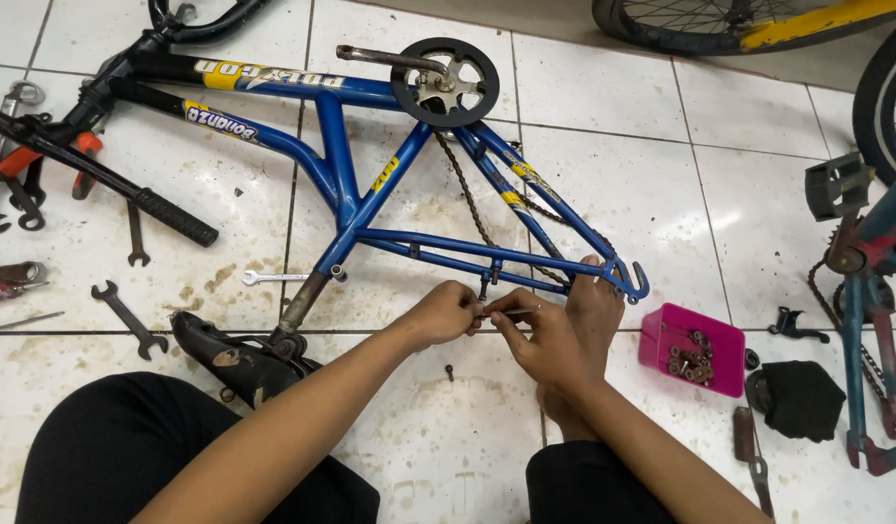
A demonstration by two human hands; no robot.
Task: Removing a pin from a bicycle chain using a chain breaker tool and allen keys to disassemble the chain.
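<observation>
Blue bike frame (356, 184) lies flat on the white tiled floor (651, 194), stretching from the upper left of the frame toward the centre right, black chainring (445, 82) up top and the black saddle (236, 361) down at lower left centre. Both hands meet just below the frame's lower tube, dead centre. The left hand (445, 312) has its grip pinched together on one end of a thin metal rod (511, 311), and the right hand (535, 340) pinches the same rod from the other side, fingers closed on it. A bare foot (595, 306) rests against the rear dropout. A pink tray (690, 349) of nuts and washers sits right of the hands. Spanners (130, 318) are scattered at left, and a small bolt (449, 371) lies on the tile just below the hands.
</observation>
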